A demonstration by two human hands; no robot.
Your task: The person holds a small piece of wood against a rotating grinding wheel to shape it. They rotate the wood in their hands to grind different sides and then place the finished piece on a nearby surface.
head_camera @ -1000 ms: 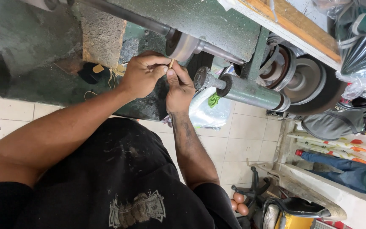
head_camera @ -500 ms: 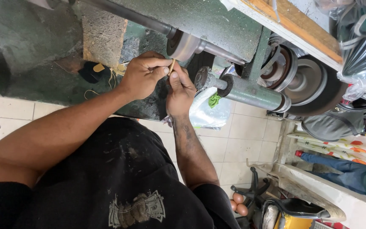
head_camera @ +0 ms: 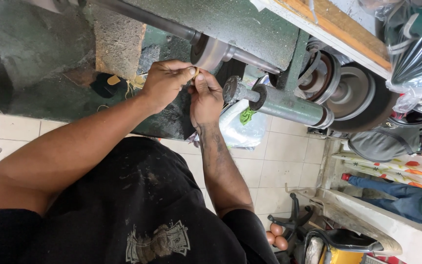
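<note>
The big grey-green metal machine body (head_camera: pixel 240 24) with its rough, speckled surface fills the top of the view and serves as the landmark. Below its right end a thick grey steel spindle (head_camera: pixel 284 103) juts out, ending in a dark round cap, and beyond that sit stacked grey pulley wheels (head_camera: pixel 352 93). Under the machine's middle a pale, smooth buffing wheel (head_camera: pixel 210 51) rides on a long dark shaft. Lower, beneath the spindle, a clear plastic bag with a green scrap (head_camera: pixel 242 124) rests on the white tiled floor (head_camera: pixel 279 166).

Just below the buffing wheel both hands meet. The left hand (head_camera: pixel 164 83) is curled tight, thumb and forefinger pinching a small yellowish metal piece (head_camera: pixel 196 73); the right hand (head_camera: pixel 206 98) presses in from below, fingertips narrowed onto the same piece. The piece sits right at the wheel's lower edge, mostly hidden by the fingers.

It looks tiny, light and stiff, probably smooth enough to slip, so a firm two-handed pinch by its edges seems the sound hold.
</note>
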